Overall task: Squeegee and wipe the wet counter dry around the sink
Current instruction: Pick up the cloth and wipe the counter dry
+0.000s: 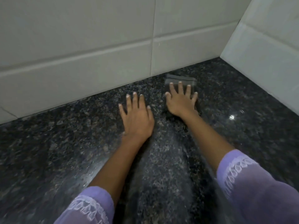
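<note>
1. The left hand lies flat and spread on the dark granite desk, its grip holding nothing.
2. The right hand presses open-fingered on a grey cloth near the tiled corner, not clenched.
3. Wiping step, I judge; next, drag the cloth back across the desk.

Cloth under right hand: the grey cloth was motion-blurred, its near part hidden beneath the right hand; fold and texture could not be told.
Palms: both undersides were hidden against the counter.
Sleeves: the lilac sleeves were cut off by the bottom and right edges.
Counter behind left hand: it was smeared by blur; wetness was uncertain.
Wall tiles beyond the fingertips: they were cut off at the top edge.
</note>
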